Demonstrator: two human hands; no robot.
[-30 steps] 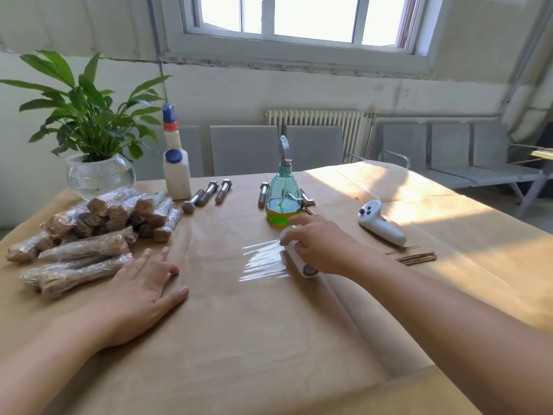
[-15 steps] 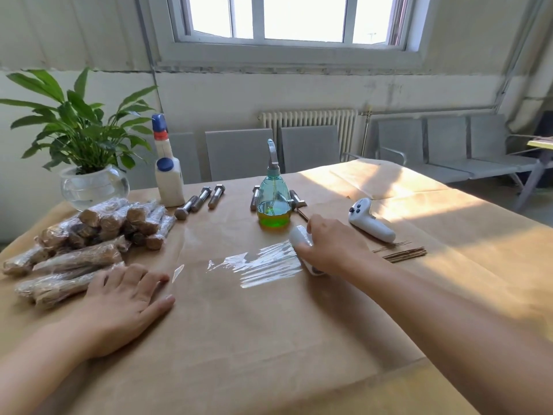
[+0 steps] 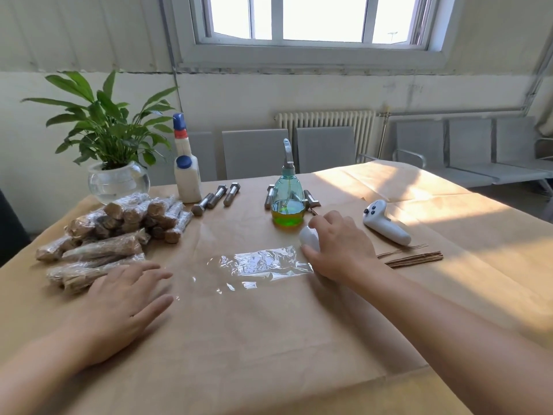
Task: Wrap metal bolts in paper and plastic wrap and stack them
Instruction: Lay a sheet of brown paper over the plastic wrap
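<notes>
My right hand [image 3: 341,245] grips a white roll of plastic wrap [image 3: 309,238] on the brown paper. A clear sheet of plastic wrap [image 3: 263,265] stretches from the roll leftward across the paper. My left hand [image 3: 119,304] lies flat on the paper, fingers straight, at the sheet's left end. A stack of wrapped bolts [image 3: 119,229] sits at the left. Three bare metal bolts [image 3: 217,196] lie at the back, and more bolts [image 3: 311,200] show beside the green bottle.
A green spray bottle [image 3: 288,202] stands behind the roll. White glue bottles [image 3: 187,172] and a potted plant [image 3: 113,151] stand back left. A white controller [image 3: 386,223] and thin brown sticks [image 3: 413,259] lie at the right. Brown paper [image 3: 269,339] covers the table.
My right hand has drawn the roll to the right, so a longer sheet of wrap now lies on the paper. My left hand stays flat at the sheet's left end.
</notes>
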